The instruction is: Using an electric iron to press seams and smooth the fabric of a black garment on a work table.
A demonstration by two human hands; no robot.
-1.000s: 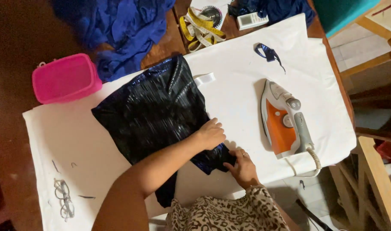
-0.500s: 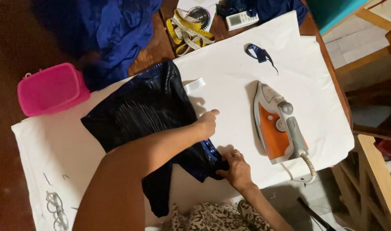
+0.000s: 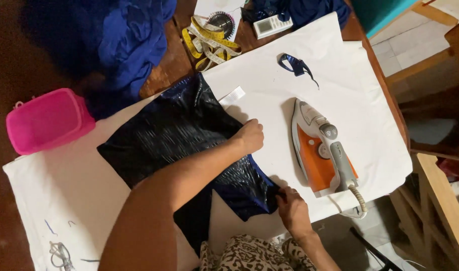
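On white sheet [image 3: 340, 100]: left hand [image 3: 249, 136] fisted, pressing dark fabric [image 3: 174, 140]; right hand [image 3: 291, 208] pinching fabric corner; iron [image 3: 323, 150] just beside.

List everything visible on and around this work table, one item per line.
dark fabric piece: one, shiny navy, spread flat on the white cloth
white cloth: one, white, covering the table
iron: one, orange and grey, lying on the white cloth right of the fabric
white strip: one, white, at the fabric's upper edge
fabric scrap: one, dark blue, on the white cloth above the iron
measuring tape: one, yellow, bunched on the bare wood
pink box: one, pink, at the left edge
blue cloth: one heap, blue, top left
left hand: pressing the fabric's right edge
right hand: pinching the fabric's lower corner
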